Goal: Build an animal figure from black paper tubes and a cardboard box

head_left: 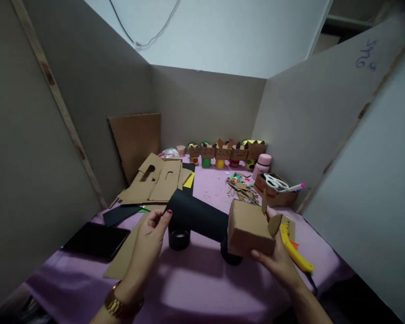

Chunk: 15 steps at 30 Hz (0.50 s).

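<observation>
My right hand (278,263) grips a small cardboard box (249,227) from below, its flaps open at the top right. My left hand (150,236) holds the near left edge of a black paper sheet (197,213) between thumb and fingers. The sheet arches over two black rolls: one (179,238) just right of my left hand, the other (230,257) under the box. A gold watch (116,306) is on my left wrist.
On the purple table (202,288) lie flat cardboard cut-outs (157,180), a dark tablet (96,240), a yellow cutter (295,252), a box with scissors and a pen (278,184), a pink bottle (262,164), paper scraps (241,186) and a row of cardboard figures (224,153). Partition walls enclose three sides.
</observation>
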### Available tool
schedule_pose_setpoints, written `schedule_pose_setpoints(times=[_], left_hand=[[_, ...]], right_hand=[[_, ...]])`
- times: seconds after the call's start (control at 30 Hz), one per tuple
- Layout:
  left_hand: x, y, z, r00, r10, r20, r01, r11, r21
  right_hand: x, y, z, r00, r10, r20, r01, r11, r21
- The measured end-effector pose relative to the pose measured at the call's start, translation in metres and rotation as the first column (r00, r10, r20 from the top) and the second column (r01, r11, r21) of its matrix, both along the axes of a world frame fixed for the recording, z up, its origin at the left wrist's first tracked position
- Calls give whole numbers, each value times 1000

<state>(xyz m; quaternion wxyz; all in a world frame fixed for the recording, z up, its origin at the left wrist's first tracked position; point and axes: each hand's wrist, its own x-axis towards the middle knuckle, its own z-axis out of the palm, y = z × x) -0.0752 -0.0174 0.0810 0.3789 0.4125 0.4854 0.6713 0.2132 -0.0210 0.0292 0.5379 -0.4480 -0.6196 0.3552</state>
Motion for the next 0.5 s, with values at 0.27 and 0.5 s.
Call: schedule_pose_setpoints(times=[0.27, 0.5], left_hand=[[17, 1, -15, 995, 78, 61, -80, 996, 25], [16, 6, -38, 999, 42, 31, -43, 999, 33]], right_hand=[[-2, -2, -1, 999, -33, 3, 33, 999, -1], [0, -2, -4, 999, -38, 34, 38, 999, 2]])
